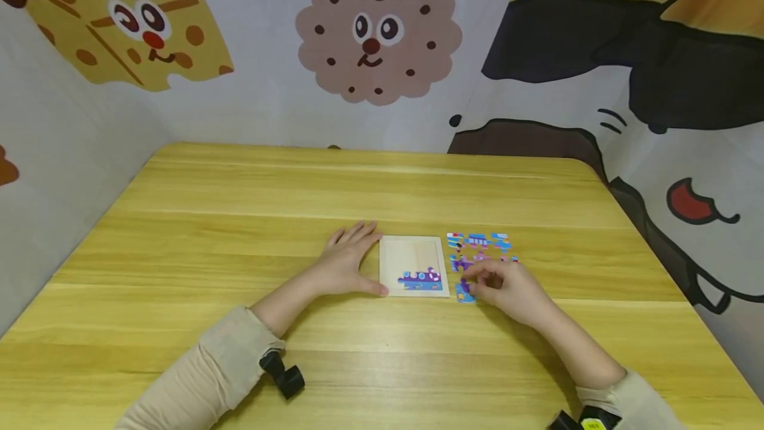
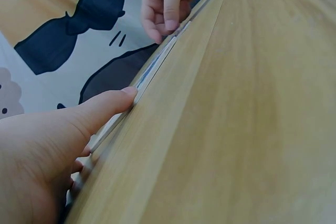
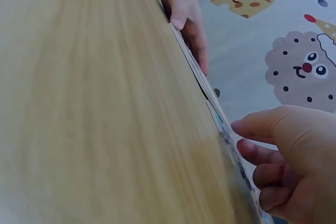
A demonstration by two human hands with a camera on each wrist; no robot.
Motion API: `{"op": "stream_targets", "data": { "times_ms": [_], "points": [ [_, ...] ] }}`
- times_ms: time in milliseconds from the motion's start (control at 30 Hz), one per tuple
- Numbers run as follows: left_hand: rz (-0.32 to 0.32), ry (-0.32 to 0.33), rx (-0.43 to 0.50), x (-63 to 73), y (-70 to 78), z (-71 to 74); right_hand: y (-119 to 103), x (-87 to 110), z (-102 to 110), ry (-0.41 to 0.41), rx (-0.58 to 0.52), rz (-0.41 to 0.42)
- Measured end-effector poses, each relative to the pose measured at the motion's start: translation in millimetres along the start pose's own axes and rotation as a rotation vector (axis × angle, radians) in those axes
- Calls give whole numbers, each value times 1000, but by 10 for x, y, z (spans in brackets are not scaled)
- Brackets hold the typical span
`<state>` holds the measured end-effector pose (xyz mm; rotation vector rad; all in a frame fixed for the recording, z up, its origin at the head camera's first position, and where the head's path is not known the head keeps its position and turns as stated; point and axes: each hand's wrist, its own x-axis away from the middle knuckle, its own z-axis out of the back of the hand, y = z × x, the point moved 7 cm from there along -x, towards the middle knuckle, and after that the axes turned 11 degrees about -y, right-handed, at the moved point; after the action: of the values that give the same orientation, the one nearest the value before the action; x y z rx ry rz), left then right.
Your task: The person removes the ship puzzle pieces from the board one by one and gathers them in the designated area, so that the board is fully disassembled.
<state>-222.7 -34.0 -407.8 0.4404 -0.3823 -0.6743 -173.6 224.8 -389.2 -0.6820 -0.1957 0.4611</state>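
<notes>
A square wooden puzzle tray [image 1: 412, 252] lies flat on the table, with joined purple and blue jigsaw pieces [image 1: 420, 279] in its lower right part. My left hand [image 1: 347, 263] spreads along the tray's left side, thumb on the near corner and fingers by the far one. The left wrist view shows that thumb [image 2: 113, 106] touching the tray's edge. Over the loose jigsaw pieces [image 1: 477, 240] right of the tray hovers my right hand [image 1: 507, 287]. Its thumb [image 3: 257, 124] and index finger stand slightly apart, with nothing visible between them. The hand hides some pieces.
The wood-grain table [image 1: 268, 198] extends around the tray on all sides. Behind it hangs a pale cloth [image 1: 256, 111] printed with cartoon food. A black wrist camera [image 1: 285, 377] sits on the left sleeve, and another [image 1: 587, 420] on the right.
</notes>
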Motion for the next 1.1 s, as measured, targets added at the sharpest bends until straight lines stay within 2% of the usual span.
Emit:
{"op": "stream_targets", "data": {
  "times_ms": [167, 400, 1100],
  "points": [
    [2, -4, -5, -4, -9, -13, -31, -6, 36, 30, -9, -22],
    [-1, 2, -7, 0, 13, -10, -116, -54, 40, 49, -19, 4],
    [5, 0, -11, -9, 5, -15, -350, -370, -194, -75, -53, 41]
  ]
}}
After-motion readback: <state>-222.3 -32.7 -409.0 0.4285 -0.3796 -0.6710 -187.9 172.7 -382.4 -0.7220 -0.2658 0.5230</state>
